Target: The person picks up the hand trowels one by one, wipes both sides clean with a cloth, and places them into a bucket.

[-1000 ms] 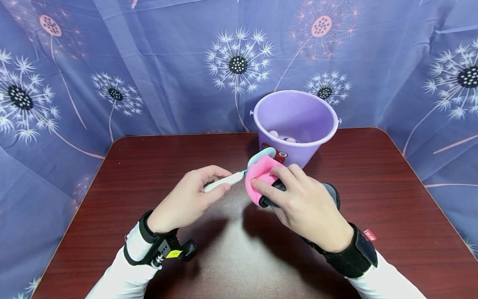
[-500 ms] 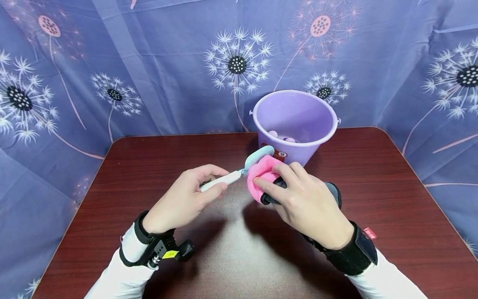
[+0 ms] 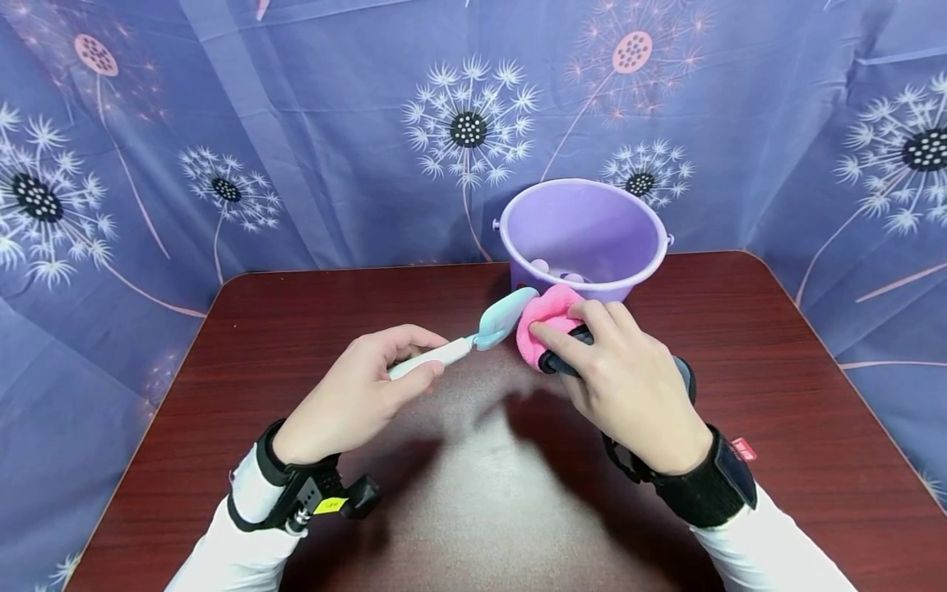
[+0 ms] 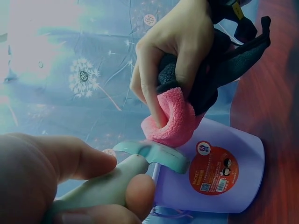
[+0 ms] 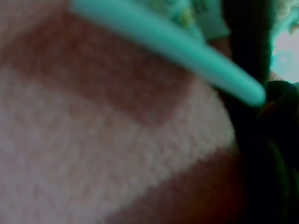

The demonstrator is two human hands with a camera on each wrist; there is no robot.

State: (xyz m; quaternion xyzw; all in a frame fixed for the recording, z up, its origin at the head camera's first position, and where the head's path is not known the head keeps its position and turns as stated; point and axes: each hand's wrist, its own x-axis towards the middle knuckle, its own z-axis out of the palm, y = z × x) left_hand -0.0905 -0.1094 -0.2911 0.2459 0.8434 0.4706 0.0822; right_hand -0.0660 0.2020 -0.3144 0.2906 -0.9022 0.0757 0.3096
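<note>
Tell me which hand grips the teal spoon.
The left hand grips the teal plastic spoon by its white handle; the right hand holds the pink fuzzy cloth.

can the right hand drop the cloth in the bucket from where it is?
Probably yes. The right hand holds the pink cloth just in front of the bucket, whose top is open; the spoon sits to the left, out of the way.

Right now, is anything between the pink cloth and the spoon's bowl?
Nothing visible. The left hand holds the spoon by its handle. The right hand holds the pink cloth just beside the bowl, in front of the purple bucket. Whether cloth and bowl touch cannot be told.
</note>
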